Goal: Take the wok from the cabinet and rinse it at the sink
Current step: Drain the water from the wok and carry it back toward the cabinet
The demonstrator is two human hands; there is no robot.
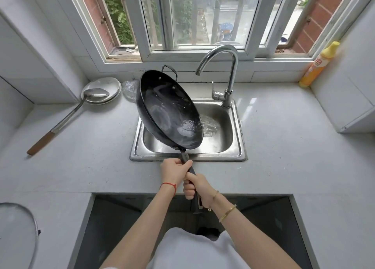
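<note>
Grey bench (284, 147) under window; we tip wok (168, 110) over sink (239, 147) so rinse water drains, left hand (174, 171), right hand (195, 185) both gripping handle (185, 157)

Sink (237, 147): set in the countertop (284, 157), below the window (198, 25).
Faucet (227, 70): behind the sink, at its right rear corner.
Wok (168, 110): tilted on edge over the sink's left half; water pooled at its lower rim.
Left hand (174, 171): on the wok handle, forward grip.
Right hand (197, 185): on the handle, behind the left hand.
Plates (103, 86): left of the sink, stacked.
Ladle (67, 118): bowl resting on the plates, handle on the countertop.
Detergent bottle (318, 63): far right, by the window sill.
</note>
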